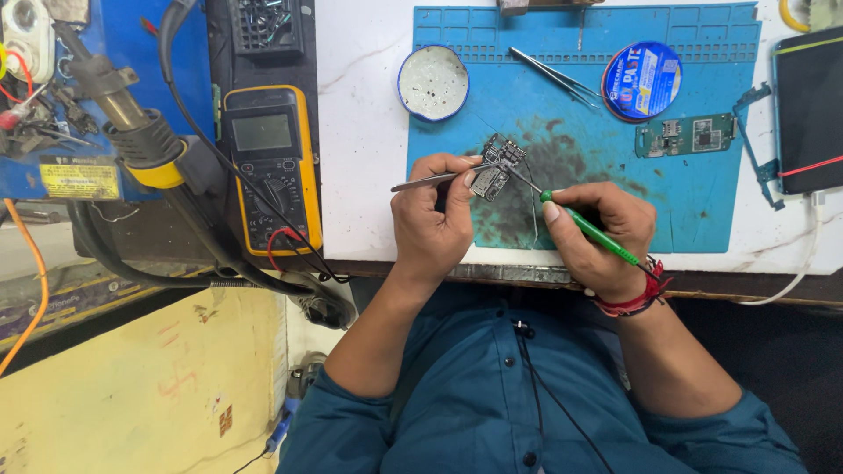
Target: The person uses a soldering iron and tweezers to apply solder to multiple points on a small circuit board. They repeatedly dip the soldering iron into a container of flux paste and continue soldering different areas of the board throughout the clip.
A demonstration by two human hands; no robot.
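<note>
We see the left hand point(432, 219) resting on the blue work mat point(702, 211), its fingers pinched on a pair of metal tweezers point(436, 180) whose tips reach right to a small circuit board point(496, 167). The board lies on the dark, stained middle of the mat, just above both hands. The right hand point(601, 235) holds a green-handled tool point(590, 228) like a pen, fingers closed around the shaft, with its thin metal tip angled up and left onto the board. We cannot tell for sure whether the tip is actually touching the board or hovering just over it, since the spot is small and cluttered. A red thread band point(634, 298) circles the right wrist.

Farther up the mat, a second pair of tweezers point(553, 76) lies slanted, between a round white dish point(433, 82) off the mat's left corner and a round blue tin point(641, 81). A green circuit board point(685, 136) sits to the right of the hands, well apart from them, and a dark phone body point(808, 110) lies at the right edge of the white worktop point(360, 132). To the left stands a yellow multimeter point(270, 167) with its leads trailing down, and beside it a hot-air nozzle point(123, 114) on a thick black hose.
</note>
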